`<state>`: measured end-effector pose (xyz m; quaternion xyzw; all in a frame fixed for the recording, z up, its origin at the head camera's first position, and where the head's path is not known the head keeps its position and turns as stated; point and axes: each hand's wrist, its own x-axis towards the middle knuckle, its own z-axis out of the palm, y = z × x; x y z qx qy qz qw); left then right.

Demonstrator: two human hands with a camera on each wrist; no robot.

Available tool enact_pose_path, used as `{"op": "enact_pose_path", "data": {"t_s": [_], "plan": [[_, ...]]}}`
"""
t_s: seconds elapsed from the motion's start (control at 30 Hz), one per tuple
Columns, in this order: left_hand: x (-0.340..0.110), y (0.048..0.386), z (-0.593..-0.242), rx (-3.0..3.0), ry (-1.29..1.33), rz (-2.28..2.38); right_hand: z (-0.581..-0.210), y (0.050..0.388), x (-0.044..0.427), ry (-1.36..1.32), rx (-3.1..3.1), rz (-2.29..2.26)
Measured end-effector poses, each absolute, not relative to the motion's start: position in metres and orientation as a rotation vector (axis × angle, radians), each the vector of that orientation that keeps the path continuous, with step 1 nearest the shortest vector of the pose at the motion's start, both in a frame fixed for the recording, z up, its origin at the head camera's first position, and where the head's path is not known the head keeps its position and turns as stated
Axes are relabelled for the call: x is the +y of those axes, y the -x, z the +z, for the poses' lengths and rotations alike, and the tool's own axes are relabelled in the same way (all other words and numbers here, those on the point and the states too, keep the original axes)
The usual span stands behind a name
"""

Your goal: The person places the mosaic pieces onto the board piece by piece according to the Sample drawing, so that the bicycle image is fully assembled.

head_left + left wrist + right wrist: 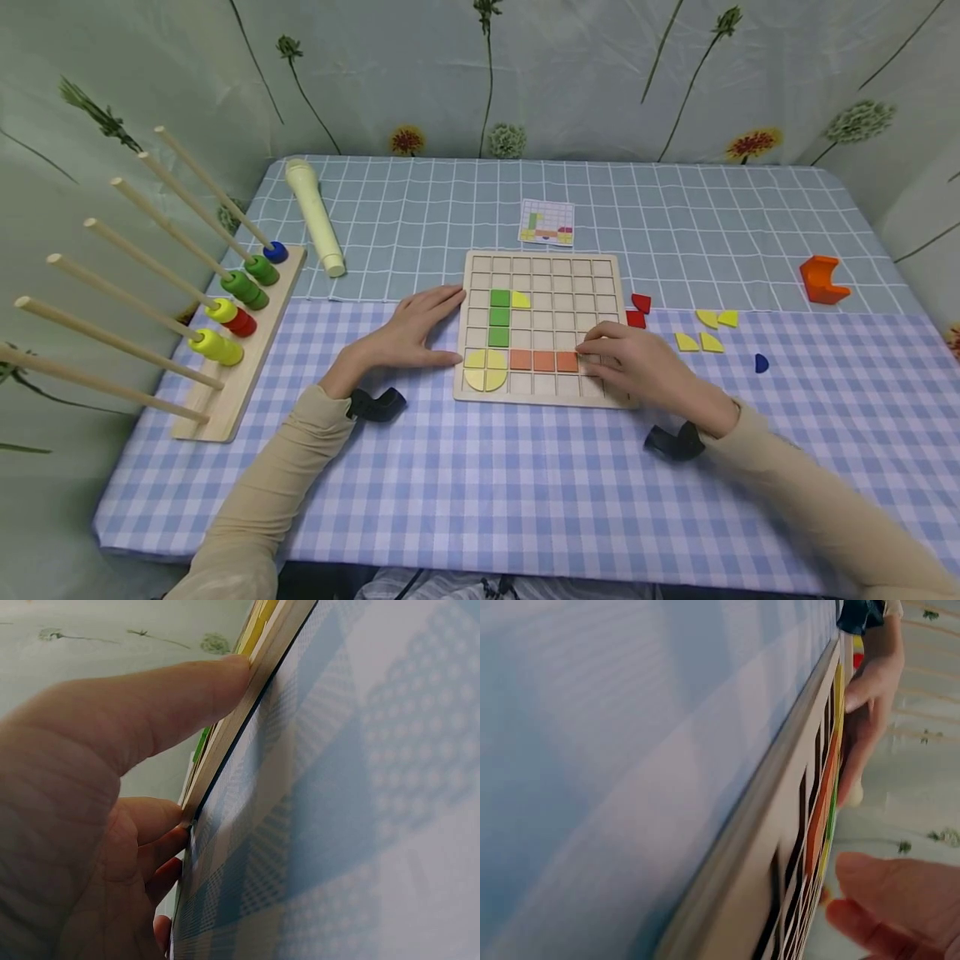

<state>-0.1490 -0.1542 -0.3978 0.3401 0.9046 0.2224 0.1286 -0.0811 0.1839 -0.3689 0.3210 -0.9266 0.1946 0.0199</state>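
Note:
A wooden grid board (pixel 555 400) lies on the table. In it are three green squares (pixel 499 317) in a column, a yellow quarter piece (pixel 520 300) beside the top one, a yellow circle of quarter pieces (pixel 486 379) and a row of orange squares (pixel 543 361). The left hand (pixel 412 329) touches the board's left edge, fingers spread; the left wrist view shows its thumb (pixel 217 682) against the rim. At the right end of the orange row are the fingertips of the right hand (pixel 637 362), slightly bent; in the right wrist view no piece shows between its fingers (pixel 855 919).
Right of the board lie red pieces (pixel 636 319), several yellow quarter pieces (pixel 711 342), a blue half-round (pixel 761 363) and an orange block (pixel 823 281). A pattern card (pixel 547 222) lies behind it. Leftward are a pale yellow stick (pixel 317 217) and a peg rack with rings (pixel 255 354).

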Motion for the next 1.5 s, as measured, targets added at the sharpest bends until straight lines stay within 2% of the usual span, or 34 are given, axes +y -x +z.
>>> {"op": "enact_pose_path", "data": {"t_s": [0.23, 0.97, 1.5], "plan": [[-0.155, 0.148, -0.397, 2.629, -0.986, 0.645, -0.365, 0.073, 0.220, -0.999, -2.789, 0.556], [-0.156, 0.149, -0.396, 2.634, -0.989, 0.641, -0.360, 0.060, 0.325, -0.744, -2.904, 0.304], [-0.156, 0.149, -0.399, 2.630, -0.978, 0.635, -0.364, 0.062, 0.357, -0.563, -3.174, 0.184]]}}
